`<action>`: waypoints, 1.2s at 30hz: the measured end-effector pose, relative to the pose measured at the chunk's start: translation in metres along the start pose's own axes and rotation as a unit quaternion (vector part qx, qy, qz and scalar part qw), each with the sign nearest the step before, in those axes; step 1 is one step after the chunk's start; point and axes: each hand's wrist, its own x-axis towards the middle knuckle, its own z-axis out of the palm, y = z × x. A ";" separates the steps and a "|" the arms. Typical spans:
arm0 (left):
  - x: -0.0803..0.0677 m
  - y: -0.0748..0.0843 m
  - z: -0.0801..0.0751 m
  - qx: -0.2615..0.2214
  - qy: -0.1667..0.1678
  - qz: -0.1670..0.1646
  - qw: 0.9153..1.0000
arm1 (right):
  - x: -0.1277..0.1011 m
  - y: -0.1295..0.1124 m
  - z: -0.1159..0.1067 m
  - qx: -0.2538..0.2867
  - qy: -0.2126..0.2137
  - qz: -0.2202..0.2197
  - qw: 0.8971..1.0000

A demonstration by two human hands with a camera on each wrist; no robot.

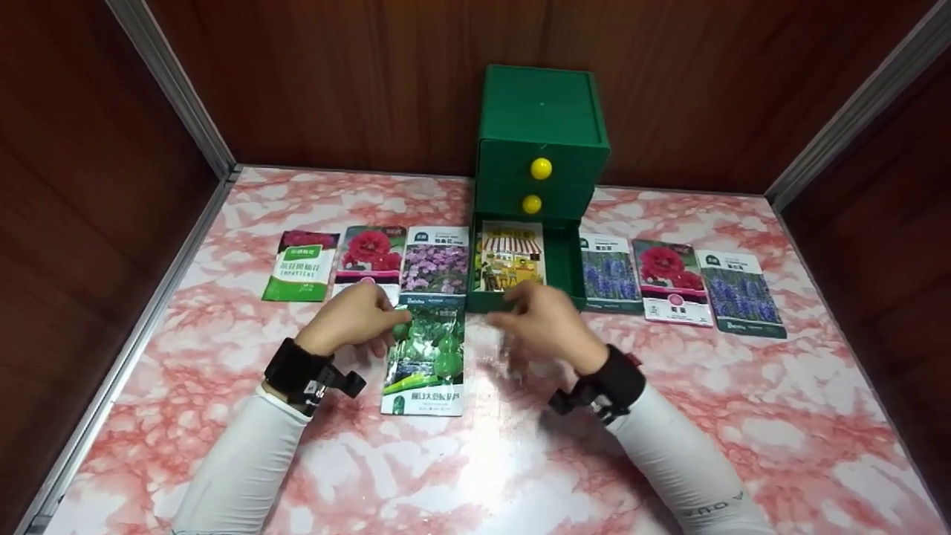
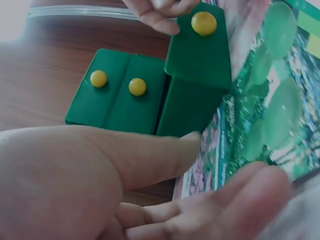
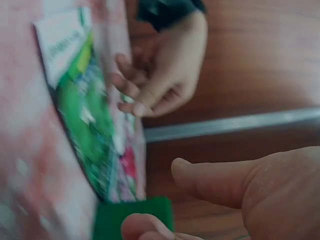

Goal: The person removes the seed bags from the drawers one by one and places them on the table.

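My left hand [image 1: 349,319] hovers at the left edge of a seed packet [image 1: 425,360] with green gourds on it. In the left wrist view its thumb [image 2: 160,157] stands apart from the fingers, with nothing between them. My right hand [image 1: 546,323] is by the front of the pulled-out bottom drawer [image 1: 568,264] of a green drawer box [image 1: 542,111]. Thumb [image 3: 215,180] and fingers are apart in the right wrist view and hold nothing. Inside the drawer lies a packet [image 1: 511,256] picturing a striped awning.
Left of the drawer, a green-and-white packet [image 1: 299,267], a red-flower packet [image 1: 369,256] and a purple-flower packet [image 1: 436,260] form a row. To its right lie a blue-flower packet [image 1: 611,271], another red-flower packet [image 1: 672,282] and another blue-flower packet [image 1: 743,293]. Wooden walls enclose the marbled table [image 1: 505,475].
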 end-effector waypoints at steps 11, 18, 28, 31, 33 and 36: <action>0.010 0.023 0.010 -0.099 0.099 0.128 0.982 | 0.022 0.029 -0.051 0.022 0.112 -0.002 0.993; 0.027 0.055 0.021 -0.105 0.125 0.170 0.972 | 0.035 0.038 -0.056 -0.033 0.143 0.005 0.989; 0.058 0.101 0.042 -0.041 0.110 0.157 0.981 | 0.056 0.035 -0.056 -0.090 0.136 0.003 0.987; 0.068 0.111 0.049 -0.021 0.100 0.145 0.984 | 0.062 0.036 -0.055 -0.103 0.132 0.011 0.986; 0.075 0.114 0.053 -0.005 0.095 0.139 0.986 | 0.067 0.036 -0.053 -0.112 0.127 0.015 0.985; 0.086 0.119 0.060 0.023 0.090 0.134 0.987 | 0.070 0.038 -0.050 -0.129 0.116 0.019 0.985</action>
